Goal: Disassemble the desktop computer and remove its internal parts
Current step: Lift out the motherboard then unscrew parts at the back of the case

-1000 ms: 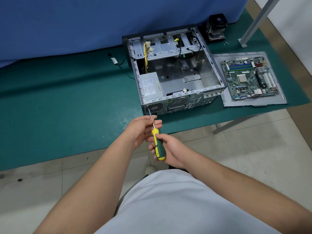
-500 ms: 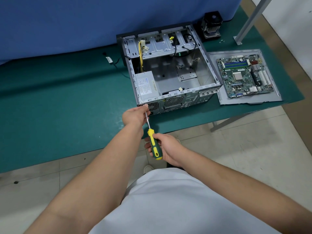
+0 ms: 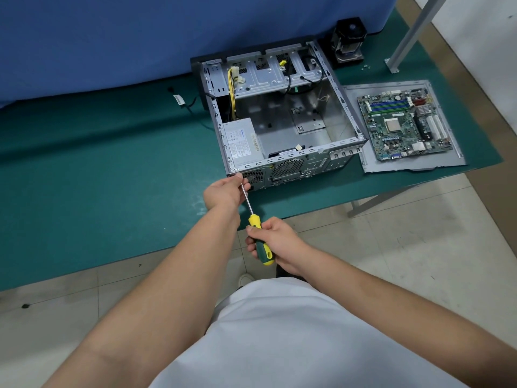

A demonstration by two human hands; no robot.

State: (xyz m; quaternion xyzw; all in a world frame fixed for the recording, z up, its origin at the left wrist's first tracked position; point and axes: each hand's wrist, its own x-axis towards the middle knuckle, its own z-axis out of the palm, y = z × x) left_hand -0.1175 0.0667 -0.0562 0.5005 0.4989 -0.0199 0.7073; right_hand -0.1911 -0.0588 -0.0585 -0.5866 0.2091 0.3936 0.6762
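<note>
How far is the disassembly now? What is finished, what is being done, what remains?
Done: the motherboard lies out on a metal panel beside the case.
In hand: the right hand grips the screwdriver, and the left hand steadies its shaft at the case's rear corner.
Left: the power supply and its cables are in the case.

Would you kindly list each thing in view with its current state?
Computer case: side open, motherboard bay empty.
Power supply: inside case.
Motherboard: out, on the side panel.
Screwdriver: tip at case's rear corner.
Right hand: grips handle.
Left hand: steadies shaft.
</note>
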